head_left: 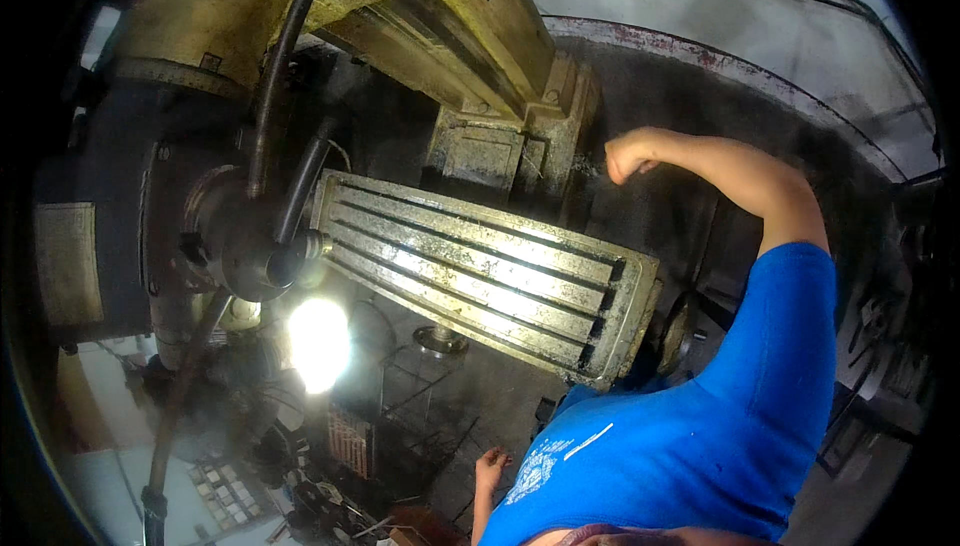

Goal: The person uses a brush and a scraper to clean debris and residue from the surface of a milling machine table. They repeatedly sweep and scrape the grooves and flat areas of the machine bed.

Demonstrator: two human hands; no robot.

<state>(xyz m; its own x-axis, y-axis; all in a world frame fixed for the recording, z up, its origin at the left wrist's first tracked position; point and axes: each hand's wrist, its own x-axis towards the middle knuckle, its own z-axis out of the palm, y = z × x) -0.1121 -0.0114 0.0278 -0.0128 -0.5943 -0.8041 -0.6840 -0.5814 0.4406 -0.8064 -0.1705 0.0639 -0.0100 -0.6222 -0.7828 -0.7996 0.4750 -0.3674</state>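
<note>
In front of me a long metal machine table (pixel 470 271) with several T-slots slants down to the right. Its surface looks wet and speckled with dirt. Beyond its far right side, next to the base of a yellowish machine column (pixel 500 46), my right hand (pixel 632 154) is raised with its fingers curled closed. Whatever they may grip is hidden. Below the table's near edge, close to my body, hangs my left hand (pixel 492 468). Its fingers are loosely bent and slightly apart, with nothing visible in them. Neither hand touches the slotted surface.
A dark machine head (pixel 240 236) with hoses stands over the table's left end. A bright lamp (pixel 320 346) glares beside it. Lower left lie cluttered parts and a reddish slotted crate (pixel 350 444). A pale curved wall (pixel 720 56) runs behind.
</note>
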